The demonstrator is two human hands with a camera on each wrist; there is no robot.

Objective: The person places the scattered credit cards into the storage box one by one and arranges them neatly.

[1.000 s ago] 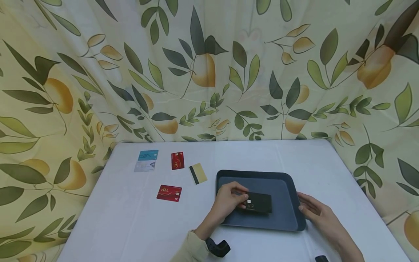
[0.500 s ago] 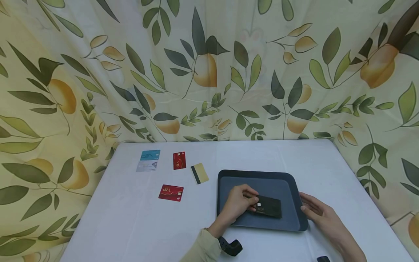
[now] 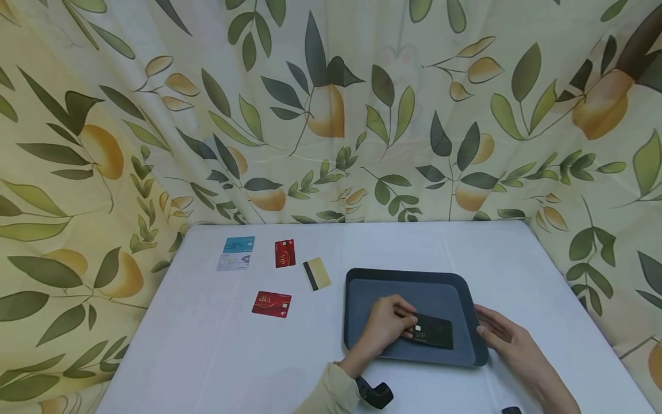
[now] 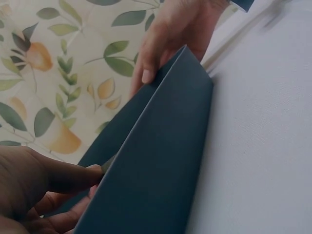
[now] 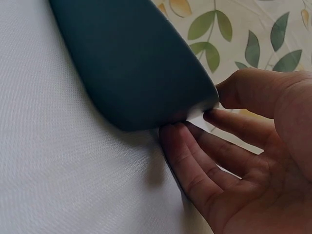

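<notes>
**A:** Surface and surroundings?

**B:** A flat table under a white cloth. Behind it and to both sides hung a cream curtain printed with green leaves and orange fruit. On the cloth, left of centre, lay five loose cards: a light blue plastic card with a pale grey card just below it, an upright red card, a beige card with a black stripe, and nearer the person a red card marked VIP. All lay well apart from the hands.

**A:** And the main item?

**B:** A dark blue-grey rectangular tray with rounded corners sat on the cloth right of centre. Inside it, toward the near edge, lay a black card with pale VIP lettering, flat or nearly flat on the tray floor.

**A:** Position against the fingers?

**B:** The left hand reached over the tray's near-left part, fingers curled, thumb and fingertips pinching the card's left end. The rest of the card stuck out to the right, clear of the hand. The left wrist view showed only the tray's outer wall and the thumb at its rim; the card was hidden there.

**A:** Other hand?

**B:** The right hand lay at the tray's near-right corner, fingers loosely spread and relaxed. The right wrist view showed fingertips touching the tray's rim, gripping nothing.
</notes>
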